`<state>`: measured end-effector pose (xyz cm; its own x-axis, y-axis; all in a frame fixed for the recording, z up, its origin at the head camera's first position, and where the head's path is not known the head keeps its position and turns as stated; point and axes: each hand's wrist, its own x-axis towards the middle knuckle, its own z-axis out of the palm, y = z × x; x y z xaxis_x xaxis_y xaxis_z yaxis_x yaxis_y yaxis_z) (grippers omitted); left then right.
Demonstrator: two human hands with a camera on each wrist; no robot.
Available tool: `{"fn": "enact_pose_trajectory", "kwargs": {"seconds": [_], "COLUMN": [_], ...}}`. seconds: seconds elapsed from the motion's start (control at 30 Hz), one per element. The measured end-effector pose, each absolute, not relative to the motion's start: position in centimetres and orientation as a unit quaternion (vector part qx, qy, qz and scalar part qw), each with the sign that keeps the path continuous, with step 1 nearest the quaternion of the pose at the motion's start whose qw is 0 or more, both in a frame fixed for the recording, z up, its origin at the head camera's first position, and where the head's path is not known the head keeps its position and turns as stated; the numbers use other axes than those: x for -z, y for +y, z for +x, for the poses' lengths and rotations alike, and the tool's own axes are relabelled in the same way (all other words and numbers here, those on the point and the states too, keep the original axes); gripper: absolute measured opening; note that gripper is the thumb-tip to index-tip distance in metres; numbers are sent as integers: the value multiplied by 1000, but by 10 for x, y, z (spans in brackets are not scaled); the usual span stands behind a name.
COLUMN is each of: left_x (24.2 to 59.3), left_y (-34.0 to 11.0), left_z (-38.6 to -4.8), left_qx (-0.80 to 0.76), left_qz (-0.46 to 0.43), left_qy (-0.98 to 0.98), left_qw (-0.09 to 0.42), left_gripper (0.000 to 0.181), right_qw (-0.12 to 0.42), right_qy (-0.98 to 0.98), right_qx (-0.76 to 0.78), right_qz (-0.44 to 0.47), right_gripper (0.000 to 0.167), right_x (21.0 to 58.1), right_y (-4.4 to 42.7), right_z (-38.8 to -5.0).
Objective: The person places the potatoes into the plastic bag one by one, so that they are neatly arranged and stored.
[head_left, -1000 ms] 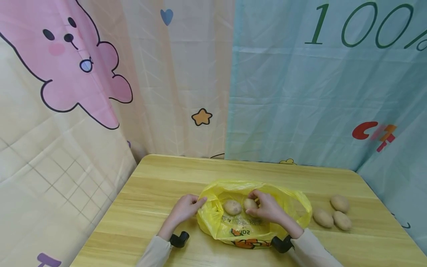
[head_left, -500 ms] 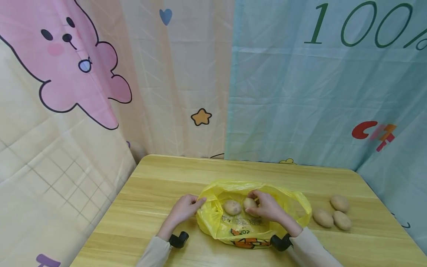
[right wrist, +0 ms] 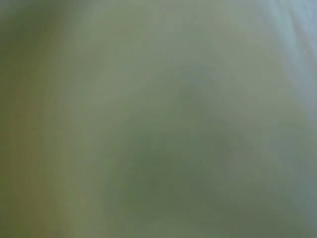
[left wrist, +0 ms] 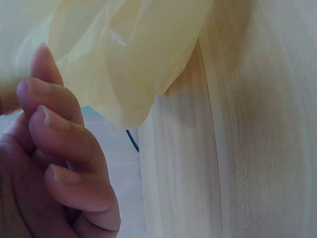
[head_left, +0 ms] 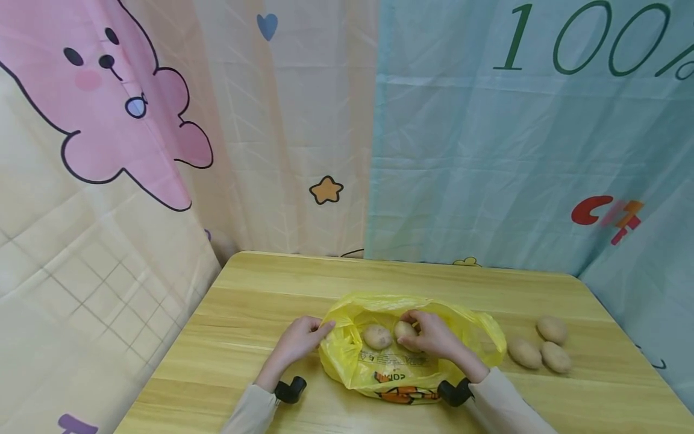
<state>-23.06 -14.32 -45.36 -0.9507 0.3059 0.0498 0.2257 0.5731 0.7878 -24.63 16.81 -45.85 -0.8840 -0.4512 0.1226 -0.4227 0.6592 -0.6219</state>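
Note:
A yellow plastic bag lies on the table with its mouth spread wide. My left hand pinches the bag's left rim between thumb and fingers; the left wrist view shows the curled fingers beside the thin plastic. Inside the bag, my right hand grips a potato, partly covered by the fingers. Just left of it, another potato rests on the bag's printed inside. The right wrist view is a blur, with no hand or potato to make out.
Three potatoes sit together right of the bag: a rear one, a left one and a front one. They rest on the wooden table. Printed curtains hang behind its far edge.

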Motion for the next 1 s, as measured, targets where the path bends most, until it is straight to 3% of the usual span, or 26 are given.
{"fn": "enact_pose_trajectory", "kwargs": {"seconds": [1.0], "left_x": [455], "left_y": [-143], "left_z": [-230], "left_qx": [-436], "left_qz": [147], "left_qy": [887], "left_qw": [46], "left_gripper": [46], "right_qw": [14], "right_qy": [916], "right_qx": [333], "right_qz": [-224], "right_gripper": [41], "right_x": [463], "right_y": [162], "right_z": [-250]}}
